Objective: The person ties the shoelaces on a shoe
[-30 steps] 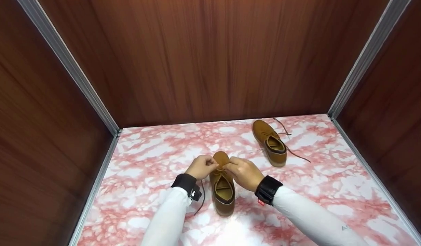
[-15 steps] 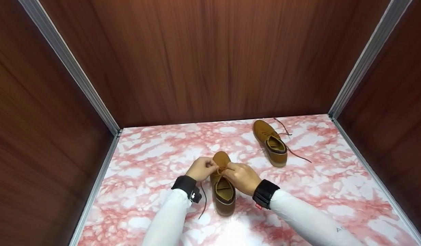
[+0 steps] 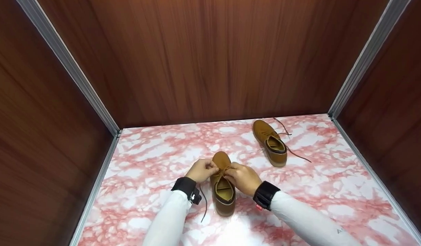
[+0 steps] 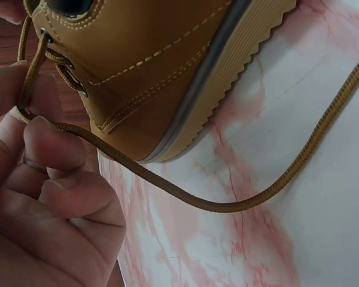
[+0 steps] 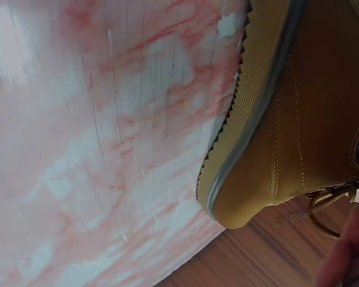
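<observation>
A tan lace-up shoe (image 3: pixel 225 207) stands upright, toe pointing away from me, with both hands over its lacing. The left hand (image 3: pixel 201 170) pinches the brown shoelace (image 4: pixel 212 207) between thumb and fingers; the lace's free part trails down beside the sole. Opposite it, the right hand (image 3: pixel 244 178) has its fingers at the lace over the shoe's tongue and pinches it. A small lace loop (image 5: pixel 313 216) hangs by the right fingers in the right wrist view, where most of that hand is cut off. The fingers partly cover the knot area.
A matching tan shoe (image 3: pixel 280 158) stands at the back right, its loose lace (image 3: pixel 299 156) spread on the pink-and-white marbled table (image 3: pixel 155 150). Dark wood-grain panels (image 3: pixel 210 61) with grey metal corner strips (image 3: pixel 73 75) enclose the table at the back and sides.
The right hand has shifted slightly toward the shoe's heel, and the lace loop seen between the hands is now smaller. The lace's trailing end at the left has slid a little toward me.
</observation>
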Demonstrator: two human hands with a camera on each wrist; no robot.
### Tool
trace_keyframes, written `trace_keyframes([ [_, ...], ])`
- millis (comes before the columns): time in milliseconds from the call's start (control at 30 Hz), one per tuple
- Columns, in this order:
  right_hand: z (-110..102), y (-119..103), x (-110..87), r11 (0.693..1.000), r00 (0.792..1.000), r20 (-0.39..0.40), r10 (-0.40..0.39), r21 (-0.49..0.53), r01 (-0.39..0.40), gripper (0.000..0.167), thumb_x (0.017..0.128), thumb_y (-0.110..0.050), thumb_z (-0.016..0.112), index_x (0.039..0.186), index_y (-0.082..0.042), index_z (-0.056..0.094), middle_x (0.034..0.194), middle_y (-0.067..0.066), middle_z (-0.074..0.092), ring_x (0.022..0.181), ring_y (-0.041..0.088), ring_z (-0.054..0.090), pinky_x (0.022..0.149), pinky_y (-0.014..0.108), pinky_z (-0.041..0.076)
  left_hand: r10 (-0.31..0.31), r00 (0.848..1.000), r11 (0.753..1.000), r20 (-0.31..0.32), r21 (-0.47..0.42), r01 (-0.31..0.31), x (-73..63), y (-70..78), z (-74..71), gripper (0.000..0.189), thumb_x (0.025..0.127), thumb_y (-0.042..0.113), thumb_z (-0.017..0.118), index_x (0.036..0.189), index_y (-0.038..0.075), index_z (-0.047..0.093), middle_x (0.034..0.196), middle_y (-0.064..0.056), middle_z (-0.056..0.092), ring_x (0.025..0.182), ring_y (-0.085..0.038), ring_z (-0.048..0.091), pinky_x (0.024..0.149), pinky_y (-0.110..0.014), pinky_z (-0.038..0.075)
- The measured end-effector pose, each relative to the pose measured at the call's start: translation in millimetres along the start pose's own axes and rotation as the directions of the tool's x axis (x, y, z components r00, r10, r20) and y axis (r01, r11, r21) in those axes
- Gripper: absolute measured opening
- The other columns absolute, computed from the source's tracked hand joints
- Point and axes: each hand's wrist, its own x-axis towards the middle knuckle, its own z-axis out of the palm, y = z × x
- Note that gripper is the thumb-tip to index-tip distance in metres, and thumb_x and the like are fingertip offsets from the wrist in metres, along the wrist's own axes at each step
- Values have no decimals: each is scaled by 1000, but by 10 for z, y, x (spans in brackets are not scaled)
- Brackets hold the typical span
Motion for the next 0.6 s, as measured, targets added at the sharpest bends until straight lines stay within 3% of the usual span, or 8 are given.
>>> trace_keyframes([
  [167,-84,91,-110,994,994,81,70,81,-76,9,88,-20,84,96,-14,82,86,0,67,75,13,68,69,30,59,9,1000,1000,-12,29,-9,-6,-30,9,11,98,21,72,91,12,74,79,7,65,75,-6,57,72,-23,48],
  [433,-205,348,-271,976,972,204,114,160,-148,4,88,-12,83,86,-16,81,82,-1,72,76,13,68,71,30,59,-1,1000,1000,-5,11,1,-17,-64,17,10,97,20,74,91,12,75,77,8,61,71,-6,56,65,-21,48],
  [600,-247,496,-217,926,940,228,254,223,-305,5,91,-13,80,86,-13,80,83,0,74,76,11,67,71,28,57,2,1000,1000,9,-15,-2,-20,-82,22,9,97,21,75,93,13,76,79,8,62,69,-6,56,63,-21,48],
])
